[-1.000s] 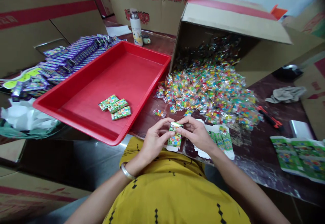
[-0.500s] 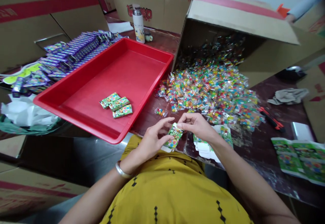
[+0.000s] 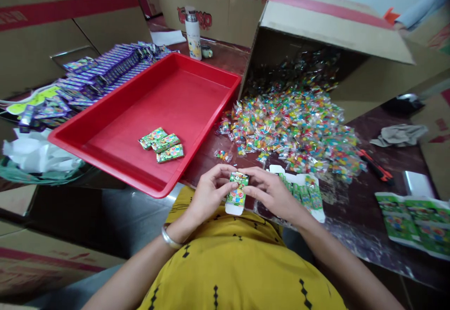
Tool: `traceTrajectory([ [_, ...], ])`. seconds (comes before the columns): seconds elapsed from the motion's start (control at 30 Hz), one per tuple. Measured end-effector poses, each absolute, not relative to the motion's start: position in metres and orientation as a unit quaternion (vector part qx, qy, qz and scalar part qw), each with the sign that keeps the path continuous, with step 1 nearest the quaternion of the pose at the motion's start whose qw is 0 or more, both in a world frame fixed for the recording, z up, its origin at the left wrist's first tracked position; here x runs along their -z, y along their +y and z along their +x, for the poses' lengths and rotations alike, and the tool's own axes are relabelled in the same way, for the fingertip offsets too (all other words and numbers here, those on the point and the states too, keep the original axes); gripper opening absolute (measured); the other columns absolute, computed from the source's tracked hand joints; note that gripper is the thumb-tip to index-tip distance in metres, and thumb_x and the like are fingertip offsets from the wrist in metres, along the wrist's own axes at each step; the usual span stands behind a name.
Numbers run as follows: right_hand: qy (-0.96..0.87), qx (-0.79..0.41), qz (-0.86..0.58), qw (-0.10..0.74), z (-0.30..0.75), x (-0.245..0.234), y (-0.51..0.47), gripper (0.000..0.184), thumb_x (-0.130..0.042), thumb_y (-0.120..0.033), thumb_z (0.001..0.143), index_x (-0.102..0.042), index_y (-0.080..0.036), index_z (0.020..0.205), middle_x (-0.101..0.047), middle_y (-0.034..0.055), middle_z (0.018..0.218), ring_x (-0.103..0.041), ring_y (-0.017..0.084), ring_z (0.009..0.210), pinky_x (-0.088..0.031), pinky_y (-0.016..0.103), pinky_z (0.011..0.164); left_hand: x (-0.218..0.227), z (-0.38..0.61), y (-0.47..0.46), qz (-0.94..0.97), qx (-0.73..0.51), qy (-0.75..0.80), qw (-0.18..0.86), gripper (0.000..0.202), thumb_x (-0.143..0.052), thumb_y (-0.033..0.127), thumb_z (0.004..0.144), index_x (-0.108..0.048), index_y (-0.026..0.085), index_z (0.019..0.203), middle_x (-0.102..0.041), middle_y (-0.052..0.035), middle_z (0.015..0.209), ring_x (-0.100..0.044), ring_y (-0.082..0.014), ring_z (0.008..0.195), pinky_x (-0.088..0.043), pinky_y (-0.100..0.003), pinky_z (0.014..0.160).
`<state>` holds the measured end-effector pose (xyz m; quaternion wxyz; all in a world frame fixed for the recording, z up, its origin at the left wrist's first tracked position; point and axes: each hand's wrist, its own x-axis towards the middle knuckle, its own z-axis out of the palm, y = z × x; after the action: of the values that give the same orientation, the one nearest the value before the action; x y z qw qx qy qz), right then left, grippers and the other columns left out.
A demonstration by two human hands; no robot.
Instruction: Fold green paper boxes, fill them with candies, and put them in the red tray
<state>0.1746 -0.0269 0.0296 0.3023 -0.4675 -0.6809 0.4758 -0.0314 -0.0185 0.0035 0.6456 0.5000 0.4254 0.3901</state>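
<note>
Pinching one green box point(image 3: 236, 199) in a narrow grip, left hand point(image 3: 208, 194) and right hand point(image 3: 276, 194) meet at the counter's point(image 3: 351, 202) near edge.

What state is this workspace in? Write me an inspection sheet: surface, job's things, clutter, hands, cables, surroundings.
Surface: dark table, scuffed near its front edge.
Job's things: green box, white flap out at the near end; three boxes in the red tray; heaped candy packets; flat cartons.
Clutter: bottle, cup, cloth, red-black tool.
Hands: left hand and right hand both hold the green box.
Cables: none identifiable for certain.
Surroundings: cardboard boxes, purple boxes at left, another person's sleeve upper right.
</note>
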Motion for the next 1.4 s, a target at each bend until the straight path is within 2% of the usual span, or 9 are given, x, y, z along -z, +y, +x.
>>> traceTrajectory([
  [0.17,-0.707,-0.326,-0.533,0.331,0.165,-0.002,0.013,0.023,-0.053,-0.032,0.096,-0.066,-0.024,0.114,-0.068,0.0067,0.108,-0.065,0.019,0.089,-0.055,0.032,0.076,0.008,-0.039,-0.025,0.496,-0.390,0.470,0.617,0.029,-0.075,0.026,0.076,-0.048,0.018,0.083,-0.055,0.0036,0.079,-0.054,-0.0092,0.071,-0.047,-0.019,0.063],
  [0.37,-0.835,-0.178,-0.511,0.101,0.118,0.014,0.079,0.039,-0.060,-0.020,0.090,-0.057,-0.021,0.129,-0.063,0.0117,0.118,-0.064,0.024,0.097,-0.049,0.034,0.083,-0.002,-0.061,-0.027,0.488,-0.310,0.446,0.683,0.052,-0.068,0.023,0.077,-0.050,0.022,0.125,-0.061,-0.0045,0.107,-0.061,-0.0176,0.088,-0.052,-0.026,0.067],
  [0.53,-0.850,-0.192,-0.483,0.085,0.114,0.013,0.091,0.019,-0.069,-0.020,0.082,-0.064,-0.022,0.100,-0.064,0.0060,0.101,-0.065,0.021,0.083,-0.047,0.030,0.073,-0.012,-0.075,-0.018,0.537,-0.220,0.439,0.685,0.022,-0.066,0.015,0.073,-0.066,0.015,0.095,-0.065,-0.0013,0.089,-0.057,-0.0152,0.082,-0.044,-0.026,0.075],
  [0.67,-0.785,-0.263,-0.515,0.223,0.144,-0.008,0.073,0.017,-0.066,-0.023,0.086,-0.058,-0.023,0.100,-0.065,-0.0006,0.087,-0.063,0.014,0.067,-0.049,0.027,0.065,0.001,-0.070,-0.012,0.493,-0.307,0.470,0.665,0.018,-0.072,0.017,0.069,-0.059,0.015,0.083,-0.060,0.0019,0.080,-0.054,-0.0126,0.075,-0.040,-0.022,0.068],
  [0.83,-0.580,-0.342,-0.542,0.503,0.169,-0.045,0.023,0.021,-0.067,-0.038,0.086,-0.055,-0.022,0.094,-0.064,-0.0017,0.074,-0.063,0.013,0.056,-0.046,0.024,0.047,0.017,-0.042,-0.012,0.424,-0.371,0.430,0.705,0.039,-0.072,0.023,0.076,-0.064,0.016,0.113,-0.068,-0.0068,0.112,-0.060,-0.0178,0.095,-0.046,-0.027,0.083],
  [1.0,-0.628,-0.162,-0.601,0.466,0.167,-0.049,-0.005,0.015,-0.067,-0.034,0.087,-0.063,-0.022,0.080,-0.061,-0.0024,0.066,-0.054,0.012,0.055,-0.044,0.026,0.054,0.009,-0.015,-0.015,0.430,-0.387,0.403,0.709,0.030,-0.071,0.024,0.079,-0.066,0.016,0.107,-0.069,-0.0045,0.103,-0.060,-0.0156,0.091,-0.046,-0.025,0.083],
  [1.13,-0.681,-0.083,-0.592,0.423,0.170,-0.041,-0.003,0.012,-0.065,-0.029,0.088,-0.065,-0.022,0.078,-0.065,0.0024,0.081,-0.060,0.018,0.078,-0.048,0.033,0.075,0.001,-0.006,-0.018,0.467,-0.382,0.380,0.701,0.027,-0.072,0.022,0.079,-0.062,0.016,0.103,-0.066,-0.0036,0.099,-0.060,-0.0148,0.090,-0.048,-0.026,0.082],
  [1.3,-0.726,-0.164,-0.539,0.394,0.177,-0.043,-0.005,0.021,-0.061,-0.031,0.091,-0.069,-0.021,0.075,-0.066,0.0080,0.107,-0.061,0.024,0.103,-0.047,0.041,0.092,-0.006,0.003,-0.017,0.509,-0.386,0.396,0.660,0.028,-0.071,0.024,0.082,-0.056,0.016,0.103,-0.063,-0.0027,0.093,-0.061,-0.0141,0.085,-0.051,-0.026,0.077],
  [1.4,-0.687,-0.273,-0.532,0.413,0.181,-0.041,-0.014,0.017,-0.057,-0.034,0.094,-0.071,-0.024,0.096,-0.069,0.0062,0.107,-0.065,0.021,0.096,-0.052,0.037,0.085,-0.012,0.006,-0.018,0.506,-0.415,0.396,0.644,0.042,-0.071,0.026,0.082,-0.049,0.020,0.117,-0.063,-0.0026,0.096,-0.063,-0.0146,0.085,-0.052,-0.025,0.075],
])
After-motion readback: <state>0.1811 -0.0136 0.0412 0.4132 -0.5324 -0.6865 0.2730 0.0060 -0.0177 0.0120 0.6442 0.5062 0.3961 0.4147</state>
